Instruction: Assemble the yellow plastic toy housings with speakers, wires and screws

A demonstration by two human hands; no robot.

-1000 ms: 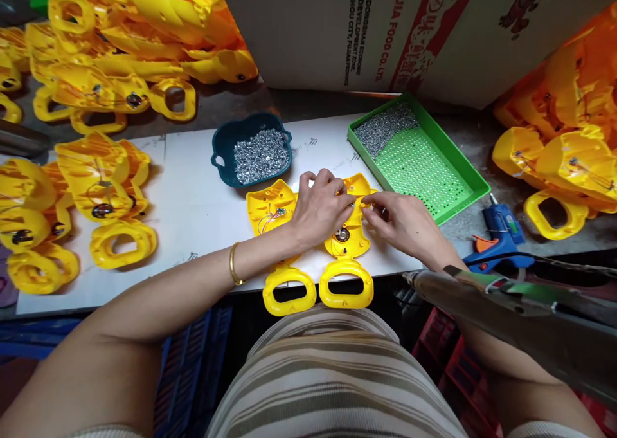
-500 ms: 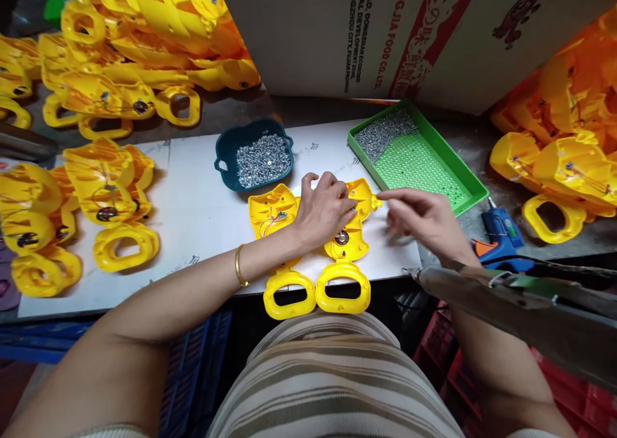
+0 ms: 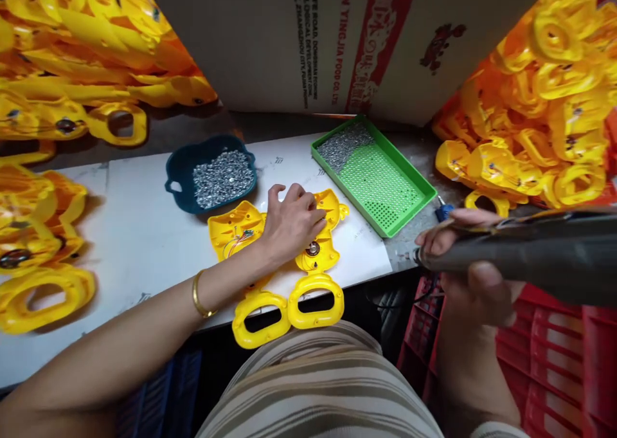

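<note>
Two open yellow plastic shell halves [image 3: 236,229] with loop handles lie side by side at the near edge of a white board [image 3: 139,232]. My left hand [image 3: 292,222] rests on top of them with its fingers curled, pressing on the right half [image 3: 321,251], where a small round part shows. My right hand [image 3: 465,267] is off the board at the right, wrapped round a dark powered screwdriver [image 3: 525,255] whose tip points left towards the board's corner.
A dark teal dish [image 3: 180,168] of small screws sits behind the shells. A green tray [image 3: 409,193] with more screws lies to the right. Heaps of yellow shells [image 3: 530,129] fill both sides. A cardboard box [image 3: 270,39] stands behind. Red crates [image 3: 569,361] are below right.
My right hand left the right shell half, moved right and down off the board, and took hold of the screwdriver. The view swung to the right. My left hand stayed on the shells.
</note>
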